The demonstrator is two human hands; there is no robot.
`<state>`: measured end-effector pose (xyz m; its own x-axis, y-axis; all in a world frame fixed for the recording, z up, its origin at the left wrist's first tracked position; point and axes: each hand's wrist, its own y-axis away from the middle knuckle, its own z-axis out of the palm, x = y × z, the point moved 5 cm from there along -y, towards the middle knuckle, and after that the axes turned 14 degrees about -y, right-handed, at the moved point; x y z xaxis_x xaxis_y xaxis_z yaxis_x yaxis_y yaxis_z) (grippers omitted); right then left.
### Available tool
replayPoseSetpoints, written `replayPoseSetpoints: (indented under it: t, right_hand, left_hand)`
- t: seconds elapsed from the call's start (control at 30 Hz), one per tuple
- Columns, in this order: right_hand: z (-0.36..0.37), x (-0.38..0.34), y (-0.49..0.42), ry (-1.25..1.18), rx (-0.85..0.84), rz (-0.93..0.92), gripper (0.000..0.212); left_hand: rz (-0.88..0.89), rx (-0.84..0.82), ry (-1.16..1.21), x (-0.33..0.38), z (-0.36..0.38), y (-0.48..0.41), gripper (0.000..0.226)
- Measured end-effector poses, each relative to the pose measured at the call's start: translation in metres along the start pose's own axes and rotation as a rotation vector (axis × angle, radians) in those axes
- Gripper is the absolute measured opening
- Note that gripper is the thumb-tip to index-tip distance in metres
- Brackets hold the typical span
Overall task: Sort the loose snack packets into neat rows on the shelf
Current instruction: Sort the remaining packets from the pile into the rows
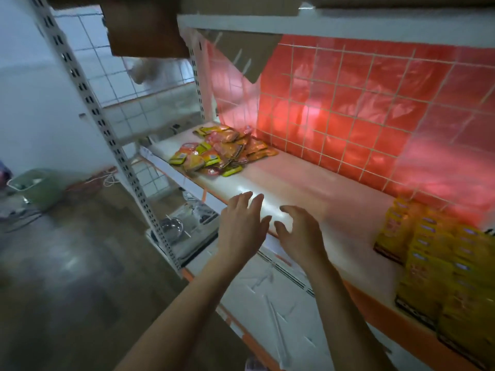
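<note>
Our left hand (242, 223) and right hand (300, 231) over the glossy white shelf (321, 199)
Both hands are released, empty; jumbled orange-yellow foil snack packets (219, 152) lie well apart.

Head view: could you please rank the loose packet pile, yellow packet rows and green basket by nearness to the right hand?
1. yellow packet rows, same shelf, right.
2. loose packet pile, shelf's left end.
3. green basket, floor, far left.

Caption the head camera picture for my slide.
Empty left hand and empty right hand over the shelf between a loose packet pile and neat yellow packet rows.
</note>
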<state>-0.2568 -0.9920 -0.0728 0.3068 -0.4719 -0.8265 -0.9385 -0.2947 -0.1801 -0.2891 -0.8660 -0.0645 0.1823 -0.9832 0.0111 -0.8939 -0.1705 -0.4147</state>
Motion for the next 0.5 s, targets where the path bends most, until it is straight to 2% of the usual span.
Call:
replayPoseSetpoints:
  t: [0.2, 0.37, 0.5]
  right_hand:
    - [0.057, -0.018, -0.092, -0.034, -0.059, 0.043, 0.043]
    - [0.090, -0.021, -0.148, -0.034, -0.081, 0.131, 0.042]
    - [0.113, -0.030, -0.190, -0.014, -0.031, 0.141, 0.041]
  left_hand:
    - [-0.128, -0.102, -0.049, -0.078, 0.034, -0.067, 0.058]
    - [-0.208, -0.146, 0.017, -0.133, 0.060, -0.113, 0.048]
    - [-0.195, -0.171, 0.051, -0.174, 0.081, -0.154, 0.047]
